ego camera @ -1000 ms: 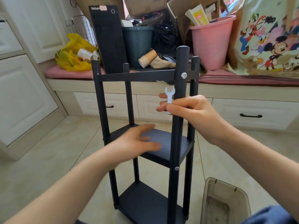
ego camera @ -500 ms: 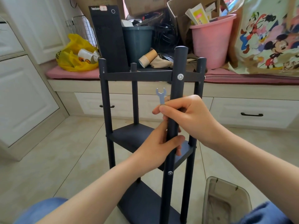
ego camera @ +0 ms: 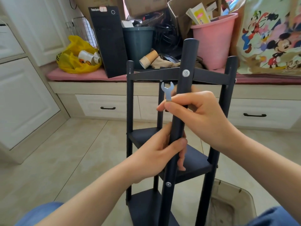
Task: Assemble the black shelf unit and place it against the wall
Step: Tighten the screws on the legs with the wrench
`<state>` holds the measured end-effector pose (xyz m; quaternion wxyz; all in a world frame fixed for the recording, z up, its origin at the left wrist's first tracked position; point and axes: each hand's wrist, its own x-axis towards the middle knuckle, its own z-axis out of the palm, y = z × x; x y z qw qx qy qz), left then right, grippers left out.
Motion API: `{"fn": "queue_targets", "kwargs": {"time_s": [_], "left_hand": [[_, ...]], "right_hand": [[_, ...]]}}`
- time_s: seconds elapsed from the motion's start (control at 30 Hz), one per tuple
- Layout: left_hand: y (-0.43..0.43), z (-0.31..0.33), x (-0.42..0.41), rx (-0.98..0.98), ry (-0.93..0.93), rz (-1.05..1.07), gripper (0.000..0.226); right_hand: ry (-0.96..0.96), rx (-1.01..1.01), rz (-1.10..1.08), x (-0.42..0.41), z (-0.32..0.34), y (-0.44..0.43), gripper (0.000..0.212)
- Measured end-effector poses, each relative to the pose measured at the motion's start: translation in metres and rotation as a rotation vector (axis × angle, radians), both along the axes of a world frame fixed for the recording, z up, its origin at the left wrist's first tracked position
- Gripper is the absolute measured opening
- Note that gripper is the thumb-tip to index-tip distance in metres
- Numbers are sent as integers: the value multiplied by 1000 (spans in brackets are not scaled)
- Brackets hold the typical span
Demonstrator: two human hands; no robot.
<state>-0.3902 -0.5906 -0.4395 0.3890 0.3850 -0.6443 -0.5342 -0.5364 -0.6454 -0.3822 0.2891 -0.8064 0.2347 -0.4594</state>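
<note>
Black, stiff and probably light, the shelf unit [ego camera: 162,75] stands on the floor before the drawers. Its smooth posts may slip, so the front post [ego camera: 187,62] is the sensible hold. The left hand [ego camera: 156,154] wraps it low. The right hand [ego camera: 200,115] grips higher, also pinching a small wrench [ego camera: 167,91]. A beige bin [ego camera: 234,201] crowds the right foot.

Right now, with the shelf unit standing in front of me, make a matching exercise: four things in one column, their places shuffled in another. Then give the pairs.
1. wrench
2. left hand
3. yellow bag
4. stack of paper cups

A. lying on its side in front of the dark green bin
B. pinched by the right hand
C. at the left end of the pink cushion
D. wrapped round the black front post

Pairs: 1-B, 2-D, 3-C, 4-A.
</note>
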Motion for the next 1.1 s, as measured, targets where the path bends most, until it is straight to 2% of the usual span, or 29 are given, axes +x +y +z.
{"fn": "queue_targets", "kwargs": {"time_s": [0.2,0.33,0.57,0.63,0.83,1.1], "left_hand": [[1,0,1,102,145,26,10],[4,-2,0,184,217,0,23],[6,1,-4,254,301,-61,17],[4,2,-3,237,306,-24,19],[-9,5,12,78,263,270,47],[-10,1,13,31,189,294,48]], "right_hand": [[33,64,23,3,6,3,17],[59,43,-32,5,6,8,16],[89,-31,-124,8,7,10,14],[92,-1,-113,10,8,10,14],[36,-16,-170,11,5,2,16],[-99,8,-308,11,-4,-10,17]]}}
